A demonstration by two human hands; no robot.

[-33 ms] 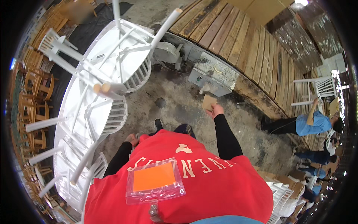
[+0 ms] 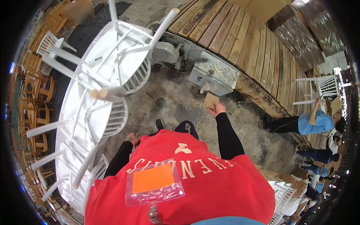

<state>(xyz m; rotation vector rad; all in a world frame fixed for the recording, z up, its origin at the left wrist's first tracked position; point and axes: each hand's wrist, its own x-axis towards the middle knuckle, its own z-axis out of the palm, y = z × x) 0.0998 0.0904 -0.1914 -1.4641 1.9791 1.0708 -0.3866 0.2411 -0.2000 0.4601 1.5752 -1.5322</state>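
In my right hand is a small tan square sheet, stiff like card or sandpaper; I cannot tell which. The fingers pinch its near right edge, in front of a grey metal box. My left hand hangs low by my left hip, close to the white chairs, its fingers partly hidden; whether it holds anything is unclear. To the left, an upturned white chair rests on a white plastic-covered surface, legs pointing up. Another upturned white chair lies nearer me.
A raised wooden slat platform runs from the far middle to the right. Under its edge sits a grey motor-like machine. At right, a person in a blue shirt handles a white chair. Brown wooden chairs stand far left.
The view has shifted very slightly. My right hand still holds the tan sheet in nearly the same place, and my left hand remains by my hip.
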